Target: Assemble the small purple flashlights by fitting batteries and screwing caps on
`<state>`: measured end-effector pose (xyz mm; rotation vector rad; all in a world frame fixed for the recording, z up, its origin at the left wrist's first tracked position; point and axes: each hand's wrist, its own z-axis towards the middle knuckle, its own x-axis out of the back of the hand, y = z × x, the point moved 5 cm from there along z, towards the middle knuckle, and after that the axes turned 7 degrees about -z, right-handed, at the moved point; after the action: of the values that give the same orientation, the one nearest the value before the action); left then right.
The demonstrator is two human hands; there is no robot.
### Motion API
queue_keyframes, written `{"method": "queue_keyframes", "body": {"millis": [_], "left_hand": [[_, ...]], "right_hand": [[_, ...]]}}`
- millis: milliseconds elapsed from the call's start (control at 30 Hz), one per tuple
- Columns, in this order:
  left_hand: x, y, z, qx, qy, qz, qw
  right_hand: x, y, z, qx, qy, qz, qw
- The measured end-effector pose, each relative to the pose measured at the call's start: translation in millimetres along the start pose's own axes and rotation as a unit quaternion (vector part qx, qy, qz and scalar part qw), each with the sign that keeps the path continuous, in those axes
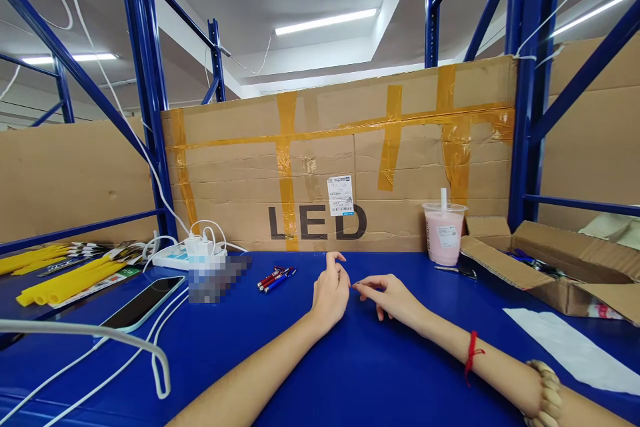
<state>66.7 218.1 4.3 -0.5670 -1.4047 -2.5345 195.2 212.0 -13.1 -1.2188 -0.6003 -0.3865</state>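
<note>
My left hand (332, 292) is raised over the middle of the blue table (320, 373), its back toward me. Its index finger sticks up, bent at the tip, while the other fingers curl loosely; the palm side is hidden. Close by on its right, my right hand (389, 296) reaches with thumb and forefinger toward the left hand's fingers, the remaining fingers hanging loosely apart. The tips almost meet or touch; I cannot tell which. No object shows in either hand. Several red and blue pens (277, 279) lie together left of my left hand.
At left are a phone (145, 303), a power strip (173, 257), white cables and yellow tubes (75, 280). A pink drink cup (444, 235), tweezers-like tool (456, 272), open cardboard box (555, 267) and white sheet (575, 350) are at right. A cardboard wall (240, 180) closes the back.
</note>
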Motion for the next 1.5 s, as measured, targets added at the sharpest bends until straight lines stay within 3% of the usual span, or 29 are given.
{"method": "queue_keyframes", "body": {"millis": [733, 1167, 1500], "left_hand": [[-9.1, -2, 4, -0.050, -0.036, 0.079, 0.995], [-15.9, -1, 5, -0.073, -0.098, 0.054, 0.991], [-17.8, -1, 2, -0.062, -0.118, 0.067, 0.989]], "right_hand": [[1, -3, -1, 0.021, -0.001, -0.018, 1.000], [18, 2, -1, 0.014, 0.076, -0.093, 0.993], [19, -4, -4, 0.023, 0.099, -0.113, 0.988]]}}
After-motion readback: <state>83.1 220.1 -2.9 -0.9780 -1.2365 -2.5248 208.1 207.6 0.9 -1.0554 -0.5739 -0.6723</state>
